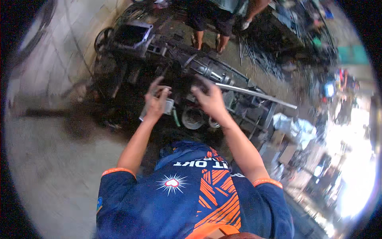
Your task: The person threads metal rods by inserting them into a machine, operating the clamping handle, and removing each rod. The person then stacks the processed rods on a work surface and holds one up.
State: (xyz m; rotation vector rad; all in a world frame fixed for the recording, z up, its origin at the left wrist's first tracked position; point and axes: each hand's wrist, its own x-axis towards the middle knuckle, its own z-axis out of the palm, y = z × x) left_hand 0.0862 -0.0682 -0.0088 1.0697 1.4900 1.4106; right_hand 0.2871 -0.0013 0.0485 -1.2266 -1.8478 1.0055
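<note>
Both hands work at a dark, greasy machine frame [223,85] on the floor: the left hand [156,101] is closed around a pale grey metal block [169,106] at the frame's near edge, while the right hand [211,99], fingers curled, rests on a dark part [187,84] just beside it, though whether it truly clamps that part I cannot tell. Judged step: fitting or loosening the block against the frame; the next move calls for steadying the block while the right hand works the dark part. No readable label nearby; crumpled white sheeting [296,128] and a brown cardboard box [287,153] lie right of the frame, beyond a long steel bar [254,95].
</note>
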